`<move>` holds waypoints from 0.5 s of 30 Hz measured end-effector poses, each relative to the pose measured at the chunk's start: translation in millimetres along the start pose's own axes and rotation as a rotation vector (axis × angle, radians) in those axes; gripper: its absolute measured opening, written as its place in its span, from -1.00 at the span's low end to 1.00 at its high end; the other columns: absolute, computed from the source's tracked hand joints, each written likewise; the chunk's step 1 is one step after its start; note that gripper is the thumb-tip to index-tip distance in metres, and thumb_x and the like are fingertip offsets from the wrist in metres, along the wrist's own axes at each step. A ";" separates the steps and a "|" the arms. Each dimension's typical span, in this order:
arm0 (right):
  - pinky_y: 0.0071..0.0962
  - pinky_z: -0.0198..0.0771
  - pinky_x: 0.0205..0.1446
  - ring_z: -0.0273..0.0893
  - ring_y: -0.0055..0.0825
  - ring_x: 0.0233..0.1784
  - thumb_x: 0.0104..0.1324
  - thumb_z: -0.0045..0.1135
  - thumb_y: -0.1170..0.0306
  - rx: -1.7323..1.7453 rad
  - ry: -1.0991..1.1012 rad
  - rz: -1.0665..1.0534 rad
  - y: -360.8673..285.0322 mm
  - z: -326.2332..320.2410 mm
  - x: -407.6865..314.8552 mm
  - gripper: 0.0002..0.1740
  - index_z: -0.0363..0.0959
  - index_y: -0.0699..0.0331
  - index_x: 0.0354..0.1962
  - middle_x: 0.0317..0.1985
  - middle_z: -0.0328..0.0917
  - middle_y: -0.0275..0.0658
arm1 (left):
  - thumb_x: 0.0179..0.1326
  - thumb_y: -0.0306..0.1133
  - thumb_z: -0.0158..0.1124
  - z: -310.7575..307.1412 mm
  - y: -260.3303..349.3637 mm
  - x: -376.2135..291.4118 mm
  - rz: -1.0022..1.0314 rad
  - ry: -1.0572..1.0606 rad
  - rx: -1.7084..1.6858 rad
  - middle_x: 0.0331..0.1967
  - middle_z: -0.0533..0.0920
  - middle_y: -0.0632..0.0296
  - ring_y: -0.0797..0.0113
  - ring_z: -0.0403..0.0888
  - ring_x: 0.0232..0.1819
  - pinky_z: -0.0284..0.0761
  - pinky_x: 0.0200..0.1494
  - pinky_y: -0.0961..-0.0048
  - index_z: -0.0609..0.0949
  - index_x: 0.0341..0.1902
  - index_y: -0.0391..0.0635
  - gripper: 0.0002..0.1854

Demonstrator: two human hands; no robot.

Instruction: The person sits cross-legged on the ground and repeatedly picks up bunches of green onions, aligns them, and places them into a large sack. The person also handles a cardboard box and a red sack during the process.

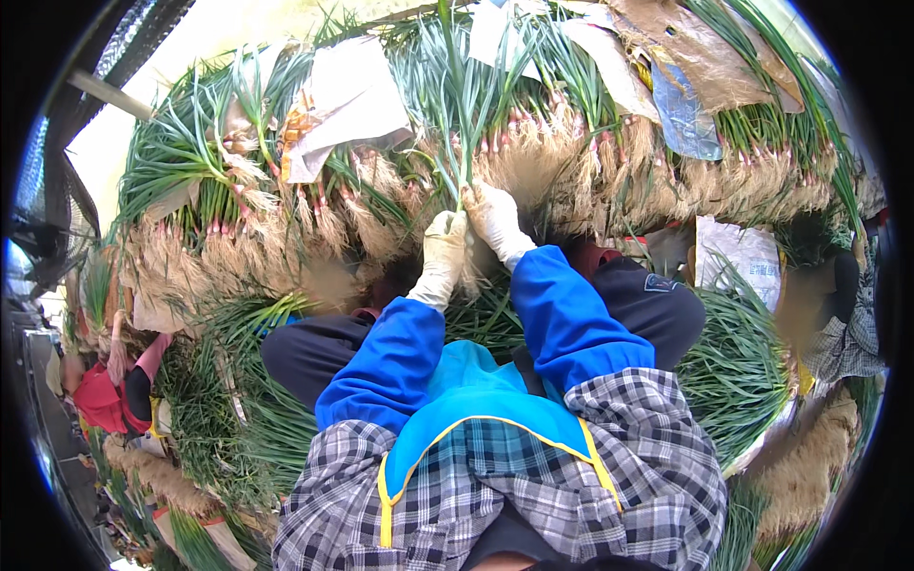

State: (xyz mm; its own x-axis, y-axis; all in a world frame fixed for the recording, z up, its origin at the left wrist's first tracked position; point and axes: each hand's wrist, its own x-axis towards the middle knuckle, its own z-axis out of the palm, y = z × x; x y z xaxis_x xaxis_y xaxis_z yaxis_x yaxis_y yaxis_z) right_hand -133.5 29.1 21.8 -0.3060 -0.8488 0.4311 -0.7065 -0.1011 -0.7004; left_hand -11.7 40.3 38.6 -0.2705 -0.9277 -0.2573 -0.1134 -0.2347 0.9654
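A green onion plant (465, 153) stands upright before me, its long green leaves reaching up over the pile. My left hand (444, 246), in a pale work glove, grips its lower stem, and pale roots (468, 278) hang below the fingers. My right hand (493, 214), gloved the same way, pinches the stem just above and to the right of the left hand. The exact finger contact is partly hidden by the gloves. Behind both hands is a long pile of green onions (528, 135), with its root ends turned toward me.
White sheets (357, 96) and a brown sack (692, 53) lie over the pile. Loose green leaves (264, 400) cover the ground at left, and more onions (735, 371) lie at right. A person in red (107, 396) sits at far left; another person's checked sleeve (846, 346) shows at far right.
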 end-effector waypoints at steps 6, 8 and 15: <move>-0.18 0.38 -0.37 0.48 -0.07 -0.47 0.25 -0.05 0.23 0.020 -0.053 0.211 -0.5 17.2 4.4 -0.78 0.41 0.16 -0.47 -0.57 0.48 -0.07 | 0.29 -0.17 0.06 8.7 2.2 -9.2 -0.054 0.108 -0.482 -0.67 0.43 0.38 0.57 0.34 -0.70 0.30 -0.68 0.63 0.43 -0.39 -0.04 -0.77; -0.18 0.36 -0.40 0.48 -0.09 -0.49 0.25 -0.13 0.30 -0.386 -0.068 -0.067 17.5 14.0 11.0 -0.78 0.42 0.17 -0.51 -0.59 0.45 -0.06 | 0.29 -0.17 0.06 5.8 9.5 -13.2 0.069 0.077 -0.550 -0.68 0.40 0.40 0.58 0.33 -0.70 0.30 -0.68 0.63 0.39 -0.41 -0.01 -0.77; -0.37 0.33 -0.44 0.42 -0.38 -0.62 0.27 -0.12 0.00 -0.374 -1.578 0.377 63.2 -49.0 -25.0 -0.52 0.52 0.21 -0.53 -0.65 0.48 -0.21 | 0.30 -0.04 -0.01 -55.1 12.1 -11.6 -0.163 -0.286 -0.955 -0.59 0.32 0.37 0.44 0.28 -0.57 0.27 -0.51 0.45 0.38 -0.37 0.01 -0.71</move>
State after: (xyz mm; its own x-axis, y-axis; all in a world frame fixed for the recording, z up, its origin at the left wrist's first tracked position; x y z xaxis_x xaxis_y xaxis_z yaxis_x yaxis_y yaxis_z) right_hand -201.8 69.4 -5.4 0.2544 -0.4739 -0.8430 -0.9227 0.1421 -0.3583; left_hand 42.8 32.2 55.6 -0.5535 -0.7883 -0.2686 0.6096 -0.6032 0.5143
